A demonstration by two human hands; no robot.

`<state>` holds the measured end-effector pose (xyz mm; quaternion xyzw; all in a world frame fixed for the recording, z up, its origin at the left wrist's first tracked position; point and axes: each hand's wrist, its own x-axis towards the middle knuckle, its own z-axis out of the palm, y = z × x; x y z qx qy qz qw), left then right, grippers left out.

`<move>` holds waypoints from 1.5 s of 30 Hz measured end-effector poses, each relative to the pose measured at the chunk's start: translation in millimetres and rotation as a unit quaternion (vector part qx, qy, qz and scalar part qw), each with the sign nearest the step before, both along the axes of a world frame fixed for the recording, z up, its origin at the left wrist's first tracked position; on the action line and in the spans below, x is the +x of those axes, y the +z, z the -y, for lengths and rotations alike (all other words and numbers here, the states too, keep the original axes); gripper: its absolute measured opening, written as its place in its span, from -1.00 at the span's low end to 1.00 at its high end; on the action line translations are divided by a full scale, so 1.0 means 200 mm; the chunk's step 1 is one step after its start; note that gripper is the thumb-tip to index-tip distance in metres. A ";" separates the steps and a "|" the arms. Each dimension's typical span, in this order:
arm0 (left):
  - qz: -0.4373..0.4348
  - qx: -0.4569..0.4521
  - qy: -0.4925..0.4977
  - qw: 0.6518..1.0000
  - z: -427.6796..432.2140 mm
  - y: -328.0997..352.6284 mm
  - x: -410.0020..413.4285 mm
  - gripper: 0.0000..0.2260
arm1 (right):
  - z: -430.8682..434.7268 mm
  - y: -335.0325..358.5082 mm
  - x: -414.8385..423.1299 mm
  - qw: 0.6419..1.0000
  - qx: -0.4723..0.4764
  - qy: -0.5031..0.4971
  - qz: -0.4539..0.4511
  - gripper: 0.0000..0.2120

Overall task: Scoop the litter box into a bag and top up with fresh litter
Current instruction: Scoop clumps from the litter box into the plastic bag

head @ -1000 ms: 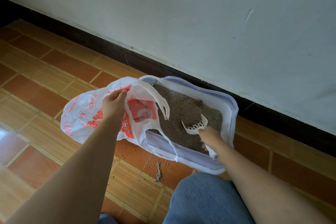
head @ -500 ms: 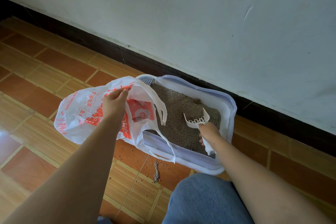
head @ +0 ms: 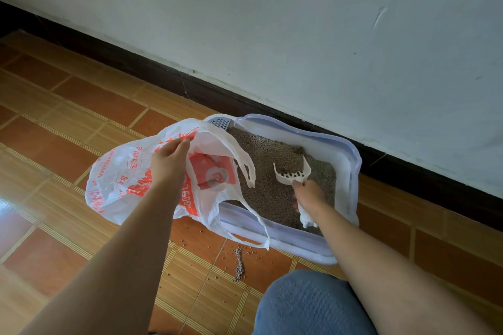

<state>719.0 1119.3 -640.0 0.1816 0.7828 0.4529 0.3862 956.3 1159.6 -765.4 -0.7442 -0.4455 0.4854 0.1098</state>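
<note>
Scoop [head: 289,177] in right hand [head: 310,194], over litter [head: 266,160]

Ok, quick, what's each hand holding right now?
Left hand: pinching the rim of the white plastic bag with red print, mouth held open.
Right hand: gripping the handle of the white slotted plastic scoop over the lilac plastic litter box.

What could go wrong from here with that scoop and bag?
1. The left hand pinches only one edge of the bag, so its mouth could sag shut.
2. A loose bag handle hangs between the scoop and the opening and may snag it.
3. Spilled litter already lies on the floor; more could fall outside the box.
</note>
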 end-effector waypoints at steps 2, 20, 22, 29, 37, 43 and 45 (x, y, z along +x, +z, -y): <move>0.001 0.003 0.003 1.000 0.00 0.00 -0.01 -0.71 | 0.02 0.00 0.01 1.000 0.015 0.011 -0.011 -0.78; 0.015 0.022 0.018 0.999 0.01 0.02 -0.05 -0.74 | 0.04 0.11 0.08 0.996 0.030 0.068 -0.047 -0.84; 0.016 0.020 0.018 1.000 0.01 0.02 -0.05 -0.74 | 0.03 0.11 0.11 0.995 0.013 0.097 -0.012 -0.79; 0.019 0.007 0.019 1.000 0.00 0.01 -0.05 -0.74 | 0.00 0.14 0.11 0.964 -0.037 0.219 0.143 -0.66; 0.024 -0.001 0.020 1.000 -0.02 -0.01 -0.06 -0.73 | -0.08 0.21 0.02 0.939 -0.075 0.215 0.259 -0.68; 0.028 -0.006 0.016 0.999 -0.04 -0.03 -0.06 -0.75 | -0.13 0.18 -0.04 0.941 -0.059 0.219 0.253 -0.74; 0.026 -0.008 0.013 1.000 -0.04 -0.03 -0.07 -0.74 | -0.14 0.16 -0.09 0.944 -0.046 0.216 0.244 -0.76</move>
